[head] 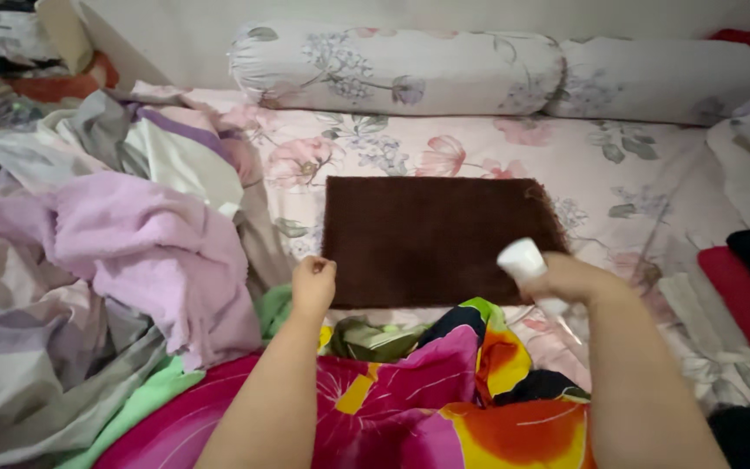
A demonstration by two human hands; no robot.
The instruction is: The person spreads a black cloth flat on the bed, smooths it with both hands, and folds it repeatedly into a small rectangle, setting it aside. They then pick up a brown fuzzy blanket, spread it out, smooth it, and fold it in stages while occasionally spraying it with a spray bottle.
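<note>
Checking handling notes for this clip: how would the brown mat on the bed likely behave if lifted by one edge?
The brown mat lies flat with square edges, so probably thick yet floppy. Its fuzzy pile likely grips the flowered sheet rather than sliding.

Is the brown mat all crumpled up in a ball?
No, the brown mat lies spread flat on the flowered bed sheet, with the left hand at its near edge.

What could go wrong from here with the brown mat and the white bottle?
1. The right hand grips a white plastic bottle over the brown rectangular fuzzy mat; its contents might land on the floral bedsheet.
2. The left hand pinches only the mat's near edge, so it may slip.
</note>
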